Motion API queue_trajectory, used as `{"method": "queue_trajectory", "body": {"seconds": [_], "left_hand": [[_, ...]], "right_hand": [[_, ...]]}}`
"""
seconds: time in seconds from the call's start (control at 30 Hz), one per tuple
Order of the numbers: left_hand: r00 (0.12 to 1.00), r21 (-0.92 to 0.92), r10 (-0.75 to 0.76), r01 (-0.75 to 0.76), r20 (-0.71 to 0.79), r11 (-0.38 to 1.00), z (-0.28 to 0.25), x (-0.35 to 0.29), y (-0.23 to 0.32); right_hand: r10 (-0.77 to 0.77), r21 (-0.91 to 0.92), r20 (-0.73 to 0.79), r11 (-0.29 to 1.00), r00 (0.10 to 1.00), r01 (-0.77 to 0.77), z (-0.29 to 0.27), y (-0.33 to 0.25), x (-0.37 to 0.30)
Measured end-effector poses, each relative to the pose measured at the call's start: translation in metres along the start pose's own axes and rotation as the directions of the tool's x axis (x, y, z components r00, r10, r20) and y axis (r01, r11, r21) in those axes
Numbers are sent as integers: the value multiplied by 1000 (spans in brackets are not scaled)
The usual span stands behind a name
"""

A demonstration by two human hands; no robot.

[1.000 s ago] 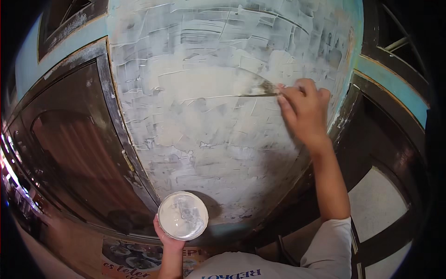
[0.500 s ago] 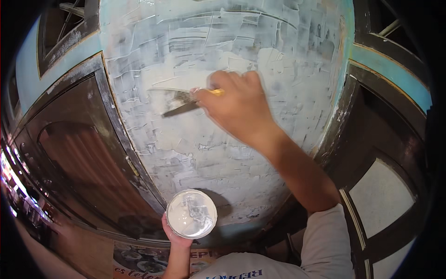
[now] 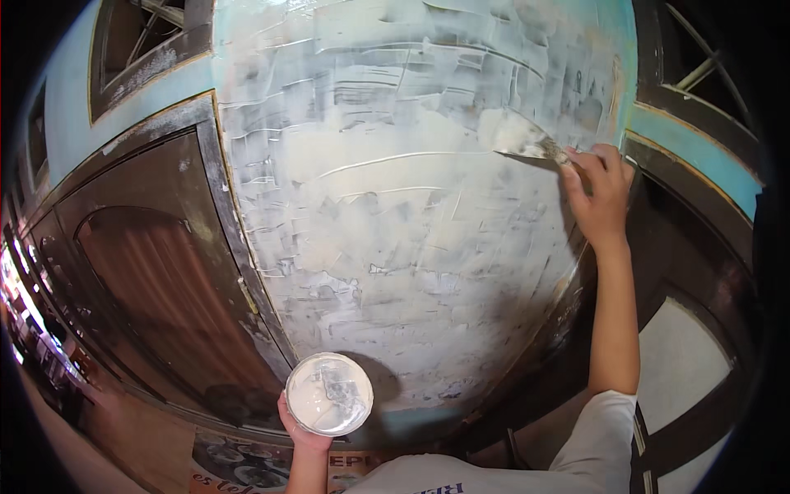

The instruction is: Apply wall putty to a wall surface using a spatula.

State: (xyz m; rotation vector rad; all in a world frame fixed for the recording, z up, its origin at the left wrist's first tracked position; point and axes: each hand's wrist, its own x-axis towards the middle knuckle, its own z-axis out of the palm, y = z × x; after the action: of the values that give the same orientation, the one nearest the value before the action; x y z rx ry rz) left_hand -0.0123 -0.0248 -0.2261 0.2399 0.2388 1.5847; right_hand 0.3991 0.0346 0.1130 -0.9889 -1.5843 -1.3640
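Container: we see one round white tub (image 3: 329,393), open, smeared with pale paste, at bottom centre.
Printed sheet: we see a flat brown and orange poster-like paper (image 3: 247,469) with light lettering, below the tub, partly hidden.
Screens: we see none.

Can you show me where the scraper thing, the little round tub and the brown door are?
putty knife (image 3: 517,134), head view, on the flat blade smeared with white filler.
round tub (image 3: 329,394), head view, on the white paste inside it.
brown door (image 3: 156,288), head view, on its arched middle panel.
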Motion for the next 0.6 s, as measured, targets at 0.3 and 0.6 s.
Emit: {"method": "queue_trajectory", "body": {"seconds": [0.3, 0.6], "left_hand": [[999, -10, -30, 30, 26, 999, 5, 2, -6], [1000, -36, -17, 17, 8, 999, -5, -3, 4]], "right_hand": [[-114, 213, -58, 969, 992, 124, 42, -111, 81], [-75, 0, -9, 997, 997, 75, 16, -18, 46]]}}
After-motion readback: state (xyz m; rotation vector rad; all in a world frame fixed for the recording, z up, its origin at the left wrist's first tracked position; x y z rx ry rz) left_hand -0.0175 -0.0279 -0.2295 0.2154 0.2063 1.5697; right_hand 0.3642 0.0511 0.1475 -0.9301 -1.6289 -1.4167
